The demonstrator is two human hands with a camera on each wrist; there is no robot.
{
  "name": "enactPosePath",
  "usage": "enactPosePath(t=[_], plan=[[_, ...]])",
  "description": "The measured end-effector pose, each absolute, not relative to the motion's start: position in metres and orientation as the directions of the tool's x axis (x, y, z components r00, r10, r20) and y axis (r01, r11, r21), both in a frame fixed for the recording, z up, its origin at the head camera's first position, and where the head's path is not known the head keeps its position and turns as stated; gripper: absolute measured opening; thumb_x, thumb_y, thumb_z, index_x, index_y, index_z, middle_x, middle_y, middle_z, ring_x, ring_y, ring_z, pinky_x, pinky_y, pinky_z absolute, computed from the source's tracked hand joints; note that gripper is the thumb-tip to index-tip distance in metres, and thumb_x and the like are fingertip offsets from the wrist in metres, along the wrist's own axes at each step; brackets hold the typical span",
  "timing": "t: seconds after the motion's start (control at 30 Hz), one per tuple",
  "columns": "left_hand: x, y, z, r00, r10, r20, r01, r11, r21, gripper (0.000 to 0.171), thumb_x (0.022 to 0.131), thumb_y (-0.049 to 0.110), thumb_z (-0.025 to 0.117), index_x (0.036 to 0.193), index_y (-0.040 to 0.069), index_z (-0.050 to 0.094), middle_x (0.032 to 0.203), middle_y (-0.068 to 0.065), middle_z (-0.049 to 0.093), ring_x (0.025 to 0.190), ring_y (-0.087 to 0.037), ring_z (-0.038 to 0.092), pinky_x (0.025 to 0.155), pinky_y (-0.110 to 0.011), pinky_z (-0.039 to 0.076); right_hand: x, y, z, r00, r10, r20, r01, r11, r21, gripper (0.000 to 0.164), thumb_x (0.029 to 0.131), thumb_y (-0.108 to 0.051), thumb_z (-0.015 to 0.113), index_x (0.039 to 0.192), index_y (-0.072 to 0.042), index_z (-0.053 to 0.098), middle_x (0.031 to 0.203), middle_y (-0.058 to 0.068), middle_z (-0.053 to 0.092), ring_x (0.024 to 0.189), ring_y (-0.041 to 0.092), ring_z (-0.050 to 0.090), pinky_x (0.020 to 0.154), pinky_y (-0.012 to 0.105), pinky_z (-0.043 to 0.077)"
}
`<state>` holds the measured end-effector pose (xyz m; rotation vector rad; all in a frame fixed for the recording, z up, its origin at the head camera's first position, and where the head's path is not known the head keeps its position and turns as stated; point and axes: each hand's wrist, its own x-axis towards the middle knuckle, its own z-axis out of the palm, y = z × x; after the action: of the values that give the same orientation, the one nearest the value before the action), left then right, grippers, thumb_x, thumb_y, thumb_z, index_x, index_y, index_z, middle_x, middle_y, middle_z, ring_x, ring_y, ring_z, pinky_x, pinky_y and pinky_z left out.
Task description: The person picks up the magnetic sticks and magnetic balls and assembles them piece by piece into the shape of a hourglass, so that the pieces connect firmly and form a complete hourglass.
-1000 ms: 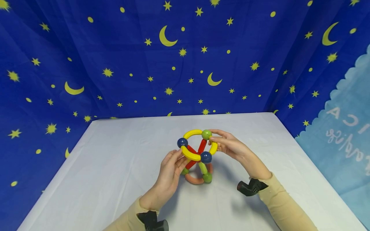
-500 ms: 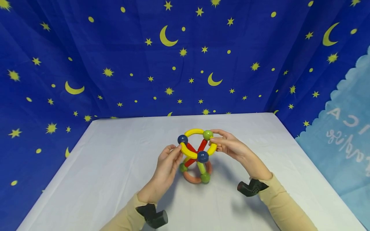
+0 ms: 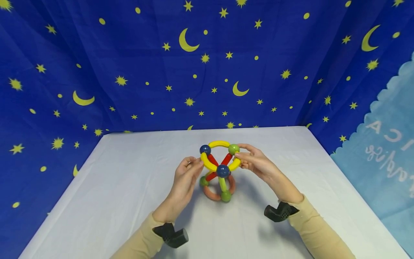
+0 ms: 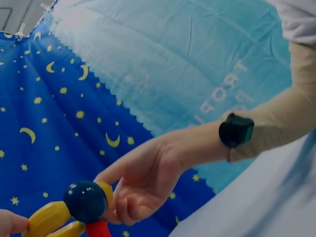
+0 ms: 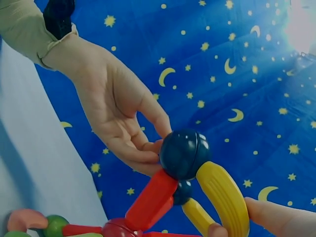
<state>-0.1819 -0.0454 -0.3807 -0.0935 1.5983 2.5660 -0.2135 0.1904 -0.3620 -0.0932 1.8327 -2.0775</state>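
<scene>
Between the two hands stands a magnetic ball-and-stick toy. Its top ring has yellow curved sticks (image 3: 219, 144), blue balls (image 3: 223, 171) and a green ball (image 3: 234, 149). Red sticks (image 5: 151, 199) run inward to a red ball (image 5: 121, 227). Lower down, salmon curved sticks (image 3: 211, 194) and green balls (image 3: 225, 196) form another ring close over the table. The left hand (image 3: 185, 179) pinches the yellow stick at the ring's left side. Beside the green ball, the right hand (image 3: 257, 163) pinches the yellow stick on the right; part of this stick is hidden by fingers.
A white cloth covers the table (image 3: 129, 172). Behind it hangs a blue curtain (image 3: 155, 64) with yellow moons and stars, and a light blue cloth (image 3: 388, 162) with lettering hangs at the right. Black wrist cameras (image 3: 281, 211) sit on both sleeves.
The toy has turned and tilted a little: the front blue ball and the lower ring shifted left and up in view. The left hand moved with it; the right hand barely moved.
</scene>
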Motion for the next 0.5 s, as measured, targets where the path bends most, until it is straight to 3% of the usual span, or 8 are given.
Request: enactPosePath(t=[0.23, 0.5], plan=[[-0.192, -0.047, -0.384, -0.996, 0.077, -0.055, -0.081, -0.406, 0.910, 0.018, 0.089, -0.002, 0.057, 0.100, 0.008, 0.047, 0.103, -0.002, 0.055, 0.099, -0.010, 0.058, 0.092, -0.018, 0.049, -0.206, 0.185, -0.359, -0.951, -0.264, -0.164, 0.189, -0.073, -0.979, 0.054, 0.093, -0.010, 0.055, 0.138, 0.001, 0.026, 0.078, -0.006, 0.068, 0.062, 0.006, 0.058, 0.060, 0.014, 0.048], [-0.196, -0.046, -0.390, -0.997, 0.065, -0.030, -0.048, -0.299, 0.953, 0.019, 0.087, 0.000, 0.062, 0.099, 0.009, 0.050, 0.106, 0.003, 0.059, 0.095, -0.008, 0.059, 0.089, -0.020, 0.048, -0.208, 0.186, -0.361, -0.965, -0.217, -0.148, 0.162, -0.046, -0.986, 0.056, 0.095, -0.012, 0.055, 0.142, 0.004, 0.028, 0.076, -0.008, 0.065, 0.062, 0.005, 0.058, 0.061, 0.013, 0.048]])
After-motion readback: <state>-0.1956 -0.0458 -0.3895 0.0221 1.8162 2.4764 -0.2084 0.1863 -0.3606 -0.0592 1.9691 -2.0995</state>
